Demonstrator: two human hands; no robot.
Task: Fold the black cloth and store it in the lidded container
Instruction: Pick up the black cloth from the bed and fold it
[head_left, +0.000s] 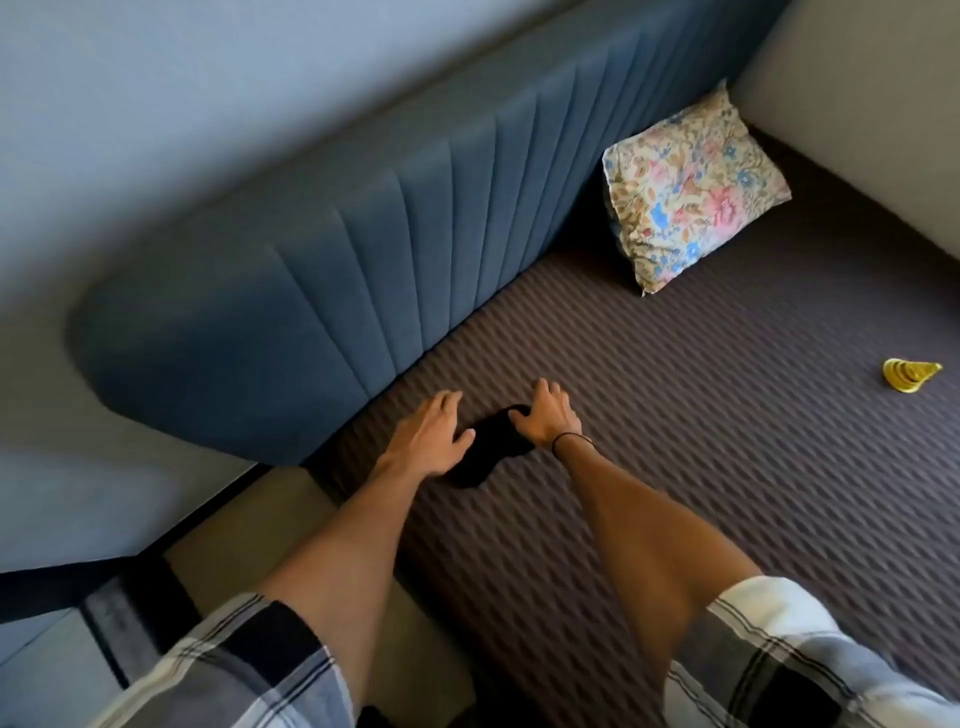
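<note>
A small black cloth (480, 456) lies on the brown quilted mattress (701, 467), close to the blue padded headboard. My left hand (428, 434) rests flat on the cloth's left side with fingers spread. My right hand (545, 418) lies on the cloth's right side, fingers curled down, thumb on the fabric. Whether either hand pinches the cloth cannot be told. Both hands hide part of the cloth. No lidded container is in view.
The blue ribbed headboard (363, 260) runs along the far left of the bed. A floral pillow (691, 187) leans in the far corner. A small yellow object (906, 375) sits on the mattress at the right. The bed's beige edge (249, 540) is at my lower left.
</note>
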